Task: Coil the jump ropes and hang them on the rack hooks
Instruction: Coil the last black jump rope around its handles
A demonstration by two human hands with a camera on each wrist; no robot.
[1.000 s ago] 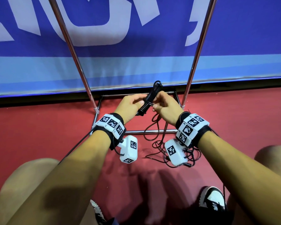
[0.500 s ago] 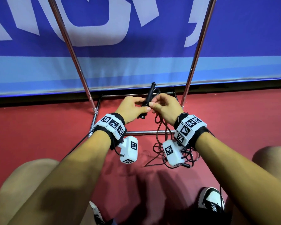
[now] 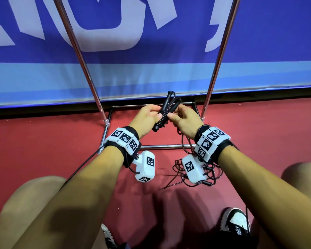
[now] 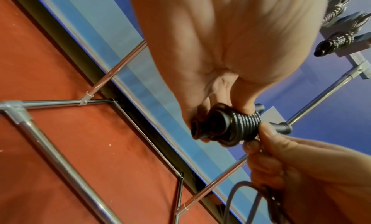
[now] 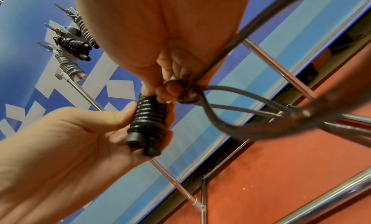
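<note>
Handles (image 3: 164,112) gripped in left hand (image 3: 147,117), cord coiled round them. Cord (image 5: 210,110) pinched by right hand (image 3: 184,119), slack trailing to floor (image 3: 43,150) near rack (image 3: 104,133).

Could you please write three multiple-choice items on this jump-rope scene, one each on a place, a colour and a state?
1. Where does the loose rope lie?
A. on the red floor, below the right wrist
B. draped over the rack's upright poles
C. across the knees

2. What colour are the held handles?
A. white
B. black
C. yellow

3. What is the left hand doing?
A. resting flat on the floor
B. hanging idle
C. gripping the handles

Answers: 1 A, it lies tangled on the floor; 2 B, both are black; 3 C, thumb and fingers wrap the rope-wound handles.
</note>
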